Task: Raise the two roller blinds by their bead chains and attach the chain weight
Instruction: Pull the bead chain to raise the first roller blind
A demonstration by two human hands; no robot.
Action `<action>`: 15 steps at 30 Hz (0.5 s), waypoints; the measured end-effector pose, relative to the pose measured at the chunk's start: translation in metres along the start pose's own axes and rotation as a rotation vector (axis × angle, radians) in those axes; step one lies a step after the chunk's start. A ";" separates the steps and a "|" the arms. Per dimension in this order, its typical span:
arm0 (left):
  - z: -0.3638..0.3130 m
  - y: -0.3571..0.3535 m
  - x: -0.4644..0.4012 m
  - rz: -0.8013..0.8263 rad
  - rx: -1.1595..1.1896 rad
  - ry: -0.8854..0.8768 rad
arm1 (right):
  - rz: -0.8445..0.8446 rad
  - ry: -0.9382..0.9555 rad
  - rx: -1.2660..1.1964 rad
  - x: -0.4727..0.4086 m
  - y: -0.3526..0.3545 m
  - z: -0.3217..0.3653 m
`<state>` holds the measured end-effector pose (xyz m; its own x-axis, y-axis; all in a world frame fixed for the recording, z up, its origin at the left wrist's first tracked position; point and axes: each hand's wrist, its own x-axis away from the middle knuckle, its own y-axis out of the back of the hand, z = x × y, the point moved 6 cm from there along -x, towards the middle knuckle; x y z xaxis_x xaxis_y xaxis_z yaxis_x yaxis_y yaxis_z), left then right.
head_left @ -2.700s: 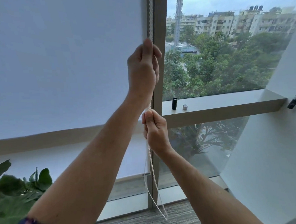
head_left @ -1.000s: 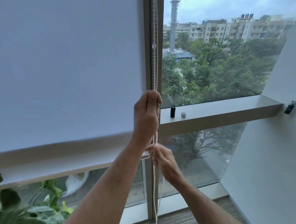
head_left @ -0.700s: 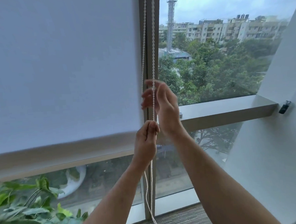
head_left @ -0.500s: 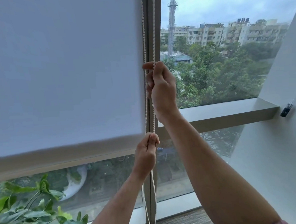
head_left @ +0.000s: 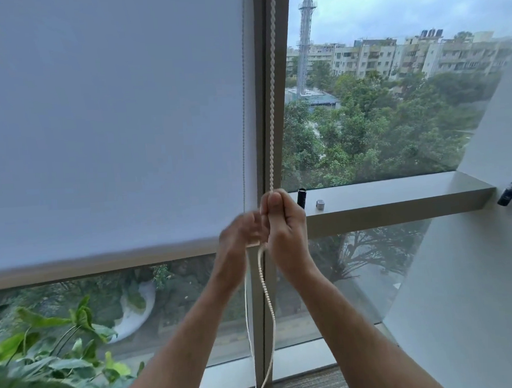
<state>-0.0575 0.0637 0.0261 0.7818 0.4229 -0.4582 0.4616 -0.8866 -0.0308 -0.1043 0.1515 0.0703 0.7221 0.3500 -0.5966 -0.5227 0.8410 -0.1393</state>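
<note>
While the right hand is clamped on the bead chain at frame centre and the blurred left hand sits just beside it, its hold on the chain unclear, the step in hand appears to be raising the left roller blind, whose bottom edge hangs at mid-frame. The next move likely calls for alternate downward pulls, one hand regripping higher. Beyond, on the sill at centre right, a small black cylinder, possibly the chain weight, stands unattached.

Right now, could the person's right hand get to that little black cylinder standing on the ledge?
Probably yes. The black cylinder stands on the ledge just beside the right hand, with nothing between them. But that hand is gripping the bead chain and would have to let go.
</note>
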 end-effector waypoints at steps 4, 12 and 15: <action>-0.085 -0.003 -0.036 -0.017 0.146 -0.189 | 0.011 -0.038 0.052 0.014 0.001 -0.019; -0.139 -0.032 -0.067 -0.019 0.242 -0.236 | 0.042 -0.102 0.138 0.042 -0.001 -0.035; -0.113 -0.033 -0.050 -0.074 0.212 -0.228 | 0.088 -0.169 0.154 0.059 0.008 -0.052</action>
<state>-0.0645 0.0930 0.1505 0.6244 0.4564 -0.6339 0.3972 -0.8843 -0.2454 -0.0889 0.1578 -0.0071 0.7490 0.4778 -0.4590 -0.5210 0.8527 0.0377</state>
